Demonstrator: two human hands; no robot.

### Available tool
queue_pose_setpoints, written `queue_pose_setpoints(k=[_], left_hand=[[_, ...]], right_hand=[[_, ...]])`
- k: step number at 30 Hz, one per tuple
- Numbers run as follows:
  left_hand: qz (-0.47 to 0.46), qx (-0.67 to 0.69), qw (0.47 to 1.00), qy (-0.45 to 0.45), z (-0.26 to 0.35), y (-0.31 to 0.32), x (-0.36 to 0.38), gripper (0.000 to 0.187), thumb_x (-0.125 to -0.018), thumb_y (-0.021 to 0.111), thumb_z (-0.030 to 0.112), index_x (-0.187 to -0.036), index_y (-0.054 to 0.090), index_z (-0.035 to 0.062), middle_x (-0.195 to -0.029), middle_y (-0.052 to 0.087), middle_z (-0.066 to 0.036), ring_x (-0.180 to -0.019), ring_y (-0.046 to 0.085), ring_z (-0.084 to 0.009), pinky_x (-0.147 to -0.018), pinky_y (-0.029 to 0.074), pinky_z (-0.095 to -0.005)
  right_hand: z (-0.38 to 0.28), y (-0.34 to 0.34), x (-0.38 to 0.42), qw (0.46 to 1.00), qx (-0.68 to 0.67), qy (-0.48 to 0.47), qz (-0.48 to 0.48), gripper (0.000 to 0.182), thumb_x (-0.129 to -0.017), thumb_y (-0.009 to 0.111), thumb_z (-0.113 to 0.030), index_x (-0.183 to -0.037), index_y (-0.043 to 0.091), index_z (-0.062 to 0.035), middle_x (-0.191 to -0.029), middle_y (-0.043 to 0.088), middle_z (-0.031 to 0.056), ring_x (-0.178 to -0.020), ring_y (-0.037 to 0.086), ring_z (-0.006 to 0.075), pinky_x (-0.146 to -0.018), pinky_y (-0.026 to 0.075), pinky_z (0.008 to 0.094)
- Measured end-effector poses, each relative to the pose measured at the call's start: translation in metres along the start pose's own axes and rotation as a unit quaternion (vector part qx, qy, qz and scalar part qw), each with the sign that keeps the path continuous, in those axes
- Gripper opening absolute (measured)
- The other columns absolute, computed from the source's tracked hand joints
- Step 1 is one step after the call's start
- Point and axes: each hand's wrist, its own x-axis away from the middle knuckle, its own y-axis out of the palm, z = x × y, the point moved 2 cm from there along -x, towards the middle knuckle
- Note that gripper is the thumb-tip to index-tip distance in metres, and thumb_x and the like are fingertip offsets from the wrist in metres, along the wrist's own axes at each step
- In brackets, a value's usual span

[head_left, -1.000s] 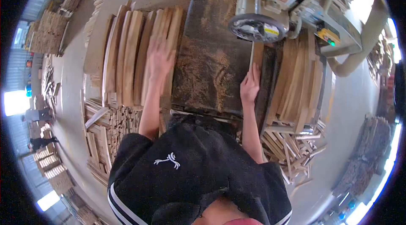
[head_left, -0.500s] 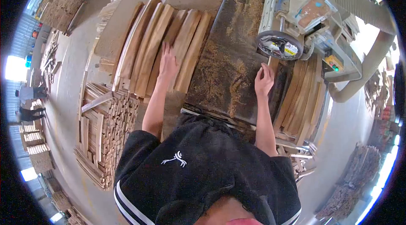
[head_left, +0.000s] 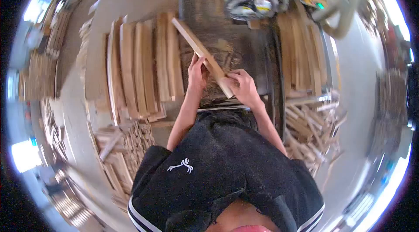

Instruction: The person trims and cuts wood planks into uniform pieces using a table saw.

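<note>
A long, narrow wooden board (head_left: 211, 62) lies aslant in front of me, its far end towards the upper left. My left hand (head_left: 198, 74) grips it near the middle from the left side. Around its near end on the right closes my right hand (head_left: 242, 87). Beneath the board is the dark saw table (head_left: 257, 72), dusted with sawdust. Just left of it stands a row of wooden boards (head_left: 139, 64), side by side. The view is somewhat blurred by motion.
A machine with a round guard (head_left: 252, 6) stands over the table's far side. More boards (head_left: 301, 48) are lined up at the right. Wood offcuts (head_left: 312, 123) pile up at the near right, and stacked strips (head_left: 131, 144) at the near left.
A board is now held in both hands above the table. My left hand has left the row of boards, and my right hand has moved back from the machine. The view has shifted.
</note>
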Motion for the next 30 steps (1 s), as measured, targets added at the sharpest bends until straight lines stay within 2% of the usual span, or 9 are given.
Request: queue_pose_setpoints(k=[3, 6, 9, 14, 15, 19, 24, 27, 30], left_hand=[[0.012, -0.069, 0.994, -0.081, -0.021, 0.025, 0.027, 0.052, -0.105, 0.062, 0.023, -0.151, 0.047, 0.0038, -0.135, 0.063, -0.013, -0.127, 0.062, -0.0275, -0.096, 0.057, -0.0518], [-0.023, -0.085, 0.981, -0.175, -0.047, 0.04, 0.049, 0.066, -0.105, 0.06, 0.037, -0.157, 0.041, 0.0029, -0.157, 0.047, -0.014, -0.145, 0.043, -0.0295, -0.117, 0.034, -0.0569], [-0.108, -0.071, 0.97, -0.206, -0.07, 0.053, 0.064, 0.075, -0.106, 0.055, 0.047, -0.163, 0.032, 0.0034, -0.174, 0.021, -0.016, -0.162, 0.012, -0.0353, -0.128, 0.008, -0.0538], [-0.117, -0.162, 0.955, -0.221, -0.1, 0.074, 0.064, 0.069, -0.103, 0.06, 0.048, -0.155, 0.048, 0.0051, -0.17, 0.033, -0.012, -0.161, 0.019, -0.025, -0.128, 0.012, -0.0428], [-0.088, -0.146, 0.962, -0.211, -0.11, 0.081, 0.064, 0.059, -0.101, 0.064, 0.045, -0.145, 0.058, 0.0059, -0.157, 0.05, -0.009, -0.154, 0.032, -0.0215, -0.126, 0.018, -0.0399], [-0.057, -0.258, 0.929, -0.258, -0.13, 0.13, 0.062, 0.046, -0.098, 0.067, 0.037, -0.133, 0.066, 0.0073, -0.131, 0.065, -0.005, -0.13, 0.052, -0.0208, -0.114, 0.033, -0.0405], [-0.105, -0.219, 0.936, -0.254, -0.141, 0.144, 0.034, 0.054, -0.1, 0.065, 0.048, -0.13, 0.07, 0.0037, -0.138, 0.063, -0.009, -0.132, 0.052, -0.0253, -0.116, 0.033, -0.0422], [-0.213, -0.295, 0.912, -0.19, -0.104, 0.12, -0.002, 0.067, -0.105, 0.051, 0.057, -0.142, 0.064, 0.0032, -0.157, 0.052, -0.016, -0.15, 0.041, -0.0277, -0.124, 0.028, -0.0448], [-0.159, -0.38, 0.91, -0.036, -0.044, 0.064, -0.035, 0.044, -0.107, 0.06, 0.041, -0.13, 0.073, 0.0051, -0.125, 0.075, -0.009, -0.122, 0.065, -0.0186, -0.107, 0.047, -0.0334]], right_hand=[[0.029, -0.027, 0.03, 0.993, 0.018, 0.116, -0.033, 0.058, -0.087, 0.085, -0.036, -0.125, 0.069, 0.0048, -0.115, 0.072, 0.0271, -0.1, 0.074, 0.0379, -0.086, 0.059, 0.0428], [0.066, -0.026, 0.072, 0.989, 0.05, 0.139, -0.019, 0.094, -0.078, 0.089, -0.043, -0.151, 0.046, -0.002, -0.11, 0.071, 0.0314, -0.104, 0.068, 0.0497, -0.091, 0.055, 0.0547], [0.08, -0.011, 0.109, 0.969, 0.146, 0.198, 0.005, 0.089, -0.079, 0.088, -0.038, -0.15, 0.047, -0.0029, -0.116, 0.069, 0.0308, -0.108, 0.067, 0.0509, -0.089, 0.055, 0.0551], [0.074, -0.006, 0.151, 0.975, 0.102, 0.082, 0.178, 0.067, -0.085, 0.079, -0.007, -0.146, 0.052, 0.0009, -0.139, 0.055, 0.0263, -0.118, 0.062, 0.0459, -0.095, 0.057, 0.0488], [0.078, -0.005, 0.149, 0.977, 0.102, 0.076, 0.174, 0.067, -0.085, 0.079, -0.007, -0.146, 0.052, 0.0009, -0.139, 0.055, 0.0263, -0.118, 0.062, 0.0459, -0.095, 0.057, 0.0488], [0.1, -0.001, 0.144, 0.966, 0.156, -0.009, 0.204, 0.035, -0.089, 0.069, 0.004, -0.124, 0.068, 0.0048, -0.146, 0.057, 0.0255, -0.14, 0.053, 0.0425, -0.114, 0.048, 0.0467], [0.12, -0.005, 0.111, 0.966, 0.194, -0.014, 0.174, 0.04, -0.092, 0.065, 0.004, -0.132, 0.066, 0.0033, -0.149, 0.057, 0.0208, -0.141, 0.052, 0.0401, -0.113, 0.049, 0.0466], [0.128, -0.002, 0.081, 0.961, 0.189, -0.024, 0.201, 0.043, -0.093, 0.062, 0.006, -0.136, 0.064, 0.0021, -0.147, 0.059, 0.0181, -0.137, 0.055, 0.0392, -0.112, 0.05, 0.0463], [0.136, -0.005, 0.038, 0.954, 0.195, -0.037, 0.225, 0.045, -0.094, 0.062, 0.004, -0.138, 0.063, 0.0007, -0.147, 0.059, 0.0176, -0.136, 0.056, 0.0379, -0.113, 0.05, 0.0456]])
